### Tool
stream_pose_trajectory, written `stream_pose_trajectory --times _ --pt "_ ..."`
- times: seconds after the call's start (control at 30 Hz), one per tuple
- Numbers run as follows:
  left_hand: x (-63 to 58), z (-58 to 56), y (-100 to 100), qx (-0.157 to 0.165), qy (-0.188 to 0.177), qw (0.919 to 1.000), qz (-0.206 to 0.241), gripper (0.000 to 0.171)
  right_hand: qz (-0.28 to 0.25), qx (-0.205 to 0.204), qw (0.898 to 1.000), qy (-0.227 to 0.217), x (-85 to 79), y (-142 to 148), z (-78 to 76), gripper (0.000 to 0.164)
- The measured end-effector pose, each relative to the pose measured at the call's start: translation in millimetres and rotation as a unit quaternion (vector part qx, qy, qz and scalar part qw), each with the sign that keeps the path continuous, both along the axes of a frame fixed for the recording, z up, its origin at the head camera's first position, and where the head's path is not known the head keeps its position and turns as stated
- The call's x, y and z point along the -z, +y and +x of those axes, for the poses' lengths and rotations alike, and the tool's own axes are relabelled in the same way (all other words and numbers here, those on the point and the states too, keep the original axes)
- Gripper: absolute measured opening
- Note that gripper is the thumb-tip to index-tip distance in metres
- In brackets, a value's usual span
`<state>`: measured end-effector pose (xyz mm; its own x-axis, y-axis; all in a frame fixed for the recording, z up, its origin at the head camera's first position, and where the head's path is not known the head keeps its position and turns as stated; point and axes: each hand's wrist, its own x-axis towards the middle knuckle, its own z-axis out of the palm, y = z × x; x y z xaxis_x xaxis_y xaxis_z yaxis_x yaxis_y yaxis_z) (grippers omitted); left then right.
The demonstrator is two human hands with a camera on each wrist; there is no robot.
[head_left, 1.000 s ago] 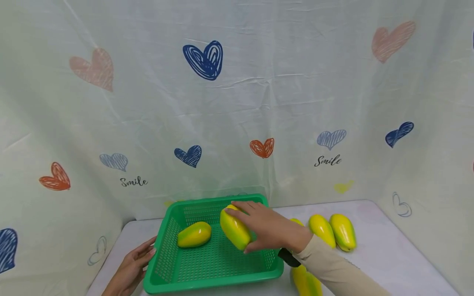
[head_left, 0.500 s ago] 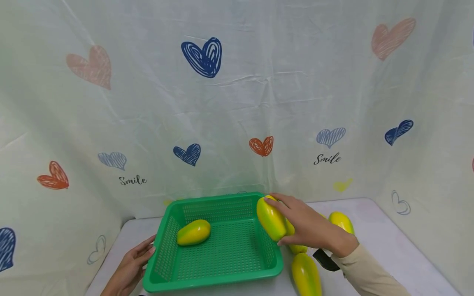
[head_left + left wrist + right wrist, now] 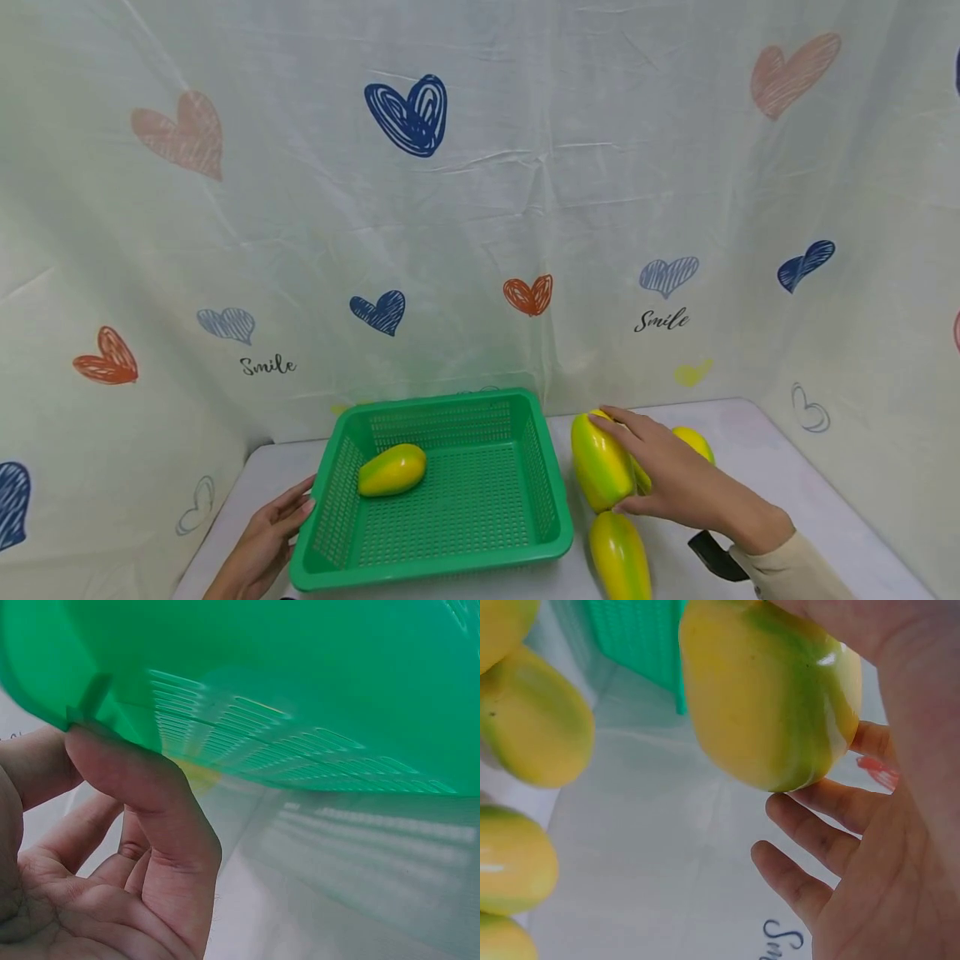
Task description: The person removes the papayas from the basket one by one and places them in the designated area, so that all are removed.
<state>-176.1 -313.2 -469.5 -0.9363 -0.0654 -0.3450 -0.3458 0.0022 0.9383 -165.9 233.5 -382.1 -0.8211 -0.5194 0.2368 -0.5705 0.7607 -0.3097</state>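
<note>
My right hand (image 3: 667, 471) holds a yellow-green papaya (image 3: 600, 462) right of the basket, at the far end of a papaya (image 3: 620, 557) lying on the table. In the right wrist view the held papaya (image 3: 769, 697) sits between thumb and fingers, with two fingers spread away below it. My left hand (image 3: 262, 533) holds the left rim of the green plastic basket (image 3: 435, 575). The left wrist view shows the bent thumb (image 3: 161, 780) against the rim. One papaya (image 3: 392, 470) lies inside the basket, toward its left side.
Another papaya (image 3: 693, 443) shows partly behind the right hand. Several papayas appear at the left of the right wrist view, including one (image 3: 536, 720) near the basket. A pale table (image 3: 780, 492) backs onto a curtain (image 3: 465, 225) printed with hearts.
My right hand has carried the papaya from over the basket rightward, past its right rim, to beside the other papayas. The left hand and basket have stayed in place.
</note>
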Motion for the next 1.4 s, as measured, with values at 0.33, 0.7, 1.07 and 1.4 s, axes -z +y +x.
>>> stream_pose_trajectory --times 0.33,0.7,1.07,1.4 --pt "0.7 2.0 -1.0 0.006 0.003 1.0 0.007 0.067 0.016 0.042 0.999 0.001 14.9 25.8 20.1 0.11" --pt "2.0 2.1 -1.6 0.008 0.006 0.9999 0.01 0.066 0.022 0.085 0.994 -0.058 36.5 49.1 33.9 0.112" --pt "3.1 0.7 -2.4 0.011 0.007 0.9999 0.011 0.068 0.018 0.107 0.986 -0.13 52.6 60.6 45.5 0.11" --pt "2.6 0.1 -2.0 0.009 0.004 0.9999 0.01 0.068 0.009 0.123 0.98 -0.156 68.0 64.4 51.4 0.111"
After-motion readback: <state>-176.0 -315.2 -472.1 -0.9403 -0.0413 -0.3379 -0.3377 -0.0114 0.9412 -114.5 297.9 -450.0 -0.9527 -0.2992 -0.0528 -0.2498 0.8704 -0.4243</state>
